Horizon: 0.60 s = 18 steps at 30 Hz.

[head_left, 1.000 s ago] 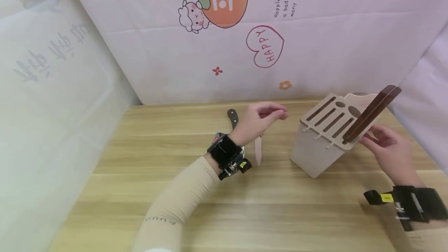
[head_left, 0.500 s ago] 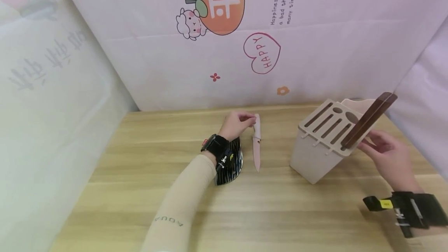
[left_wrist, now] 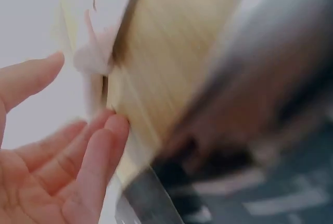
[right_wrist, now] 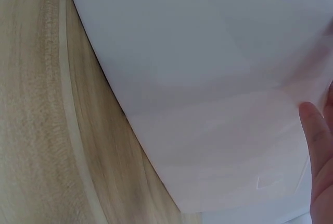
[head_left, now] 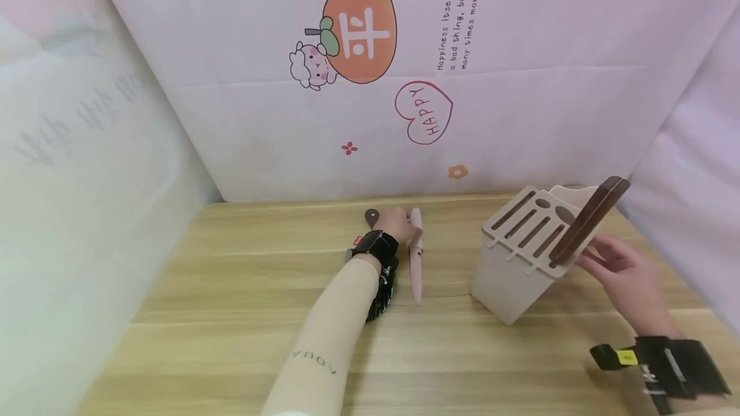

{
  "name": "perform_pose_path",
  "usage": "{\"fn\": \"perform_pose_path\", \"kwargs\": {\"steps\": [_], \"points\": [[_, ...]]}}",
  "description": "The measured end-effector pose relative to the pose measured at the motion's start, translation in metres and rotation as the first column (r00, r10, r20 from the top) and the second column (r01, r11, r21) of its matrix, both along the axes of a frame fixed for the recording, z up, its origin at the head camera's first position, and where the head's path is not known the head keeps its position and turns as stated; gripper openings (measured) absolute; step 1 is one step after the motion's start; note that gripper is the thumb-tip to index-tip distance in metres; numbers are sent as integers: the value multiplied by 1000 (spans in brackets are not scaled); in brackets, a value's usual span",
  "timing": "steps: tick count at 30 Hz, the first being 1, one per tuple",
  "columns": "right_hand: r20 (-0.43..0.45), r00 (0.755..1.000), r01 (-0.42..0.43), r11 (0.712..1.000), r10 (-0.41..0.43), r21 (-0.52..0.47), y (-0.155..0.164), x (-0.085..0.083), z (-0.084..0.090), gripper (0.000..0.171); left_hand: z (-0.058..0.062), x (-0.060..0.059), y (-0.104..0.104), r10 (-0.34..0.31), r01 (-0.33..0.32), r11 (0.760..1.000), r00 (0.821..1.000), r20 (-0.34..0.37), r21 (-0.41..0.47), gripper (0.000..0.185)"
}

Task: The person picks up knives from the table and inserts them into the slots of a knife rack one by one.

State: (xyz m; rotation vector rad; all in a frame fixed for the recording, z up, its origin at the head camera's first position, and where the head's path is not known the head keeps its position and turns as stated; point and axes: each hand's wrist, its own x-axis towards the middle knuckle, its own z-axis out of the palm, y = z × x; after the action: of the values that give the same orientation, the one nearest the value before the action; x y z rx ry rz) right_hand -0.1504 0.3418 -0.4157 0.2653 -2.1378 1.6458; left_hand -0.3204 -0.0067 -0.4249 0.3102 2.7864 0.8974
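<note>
The left hand (head_left: 399, 223) has relaxed, uncurled fingers at the handle of the pink knife (head_left: 415, 262), which lies flat on the wooden table (head_left: 231, 287) beside a dark-handled cleaver (head_left: 378, 287). Best to close squarely round the handle — clear of the smooth blade. The right hand (head_left: 621, 275), fingers straight, steadies the matte, slotted knife block (head_left: 528, 252), tilted, one brown handle (head_left: 586, 220) protruding.

Worktop (head_left: 231, 313): pale wood-grain laminate, smooth, faint sheen. Knife block (head_left: 523, 255): beige matt plastic, even surface. Handle (head_left: 586, 220) standing in it: dark brown wood, slightly glossy. Pink knife (head_left: 415, 255) by my left hand (head_left: 399, 225): matt, plastic-looking coat. Dark blade (head_left: 381, 287) under my wrist: probably metal, though blurred. Backdrop (head_left: 520, 82): thin printed cloth, creased.
</note>
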Motion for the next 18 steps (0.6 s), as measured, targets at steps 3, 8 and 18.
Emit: {"fn": "perform_pose_path", "kwargs": {"steps": [3, 8, 18], "points": [[-14, 1000, -23, 999, 22, -35, 0, -1, 0, 46, -2, 1, 8, 42, -42, 999, 999, 18, 2, 29], [-18, 1000, -23, 999, 23, -32, -1, -2, 0, 44, -1, 11, 17, 69, -69, 998, 998, 5, 1, 22], [-4, 997, -74, 996, 74, -50, -5, 2, 1, 44, 2, 18, 7, 76, -77, 997, 996, -38, -23, 26]]}}
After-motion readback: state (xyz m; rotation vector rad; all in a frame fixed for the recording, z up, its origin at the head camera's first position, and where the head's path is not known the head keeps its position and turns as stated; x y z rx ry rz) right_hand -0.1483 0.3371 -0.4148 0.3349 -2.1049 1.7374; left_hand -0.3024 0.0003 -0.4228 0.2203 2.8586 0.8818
